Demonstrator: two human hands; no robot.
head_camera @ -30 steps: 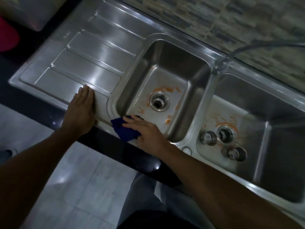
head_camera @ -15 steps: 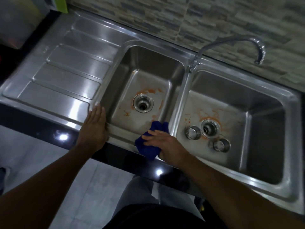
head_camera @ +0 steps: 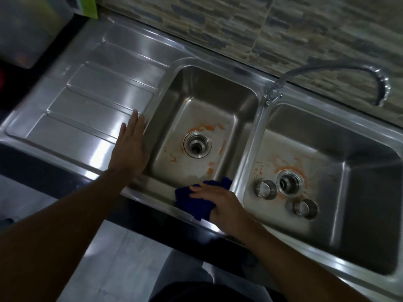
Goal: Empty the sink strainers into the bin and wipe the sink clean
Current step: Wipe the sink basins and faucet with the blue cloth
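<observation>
Two hands | left hand (head_camera: pixel 130 149) flat, open | right hand (head_camera: pixel 220 203) pressing cloth (head_camera: pixel 194 203)

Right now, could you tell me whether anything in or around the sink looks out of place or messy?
Yes. Two strainer baskets lie loose on the right basin's floor beside its open drain. Orange stains ring the drains of both basins, unwiped. The right hand presses a blue cloth on the front rim.
</observation>
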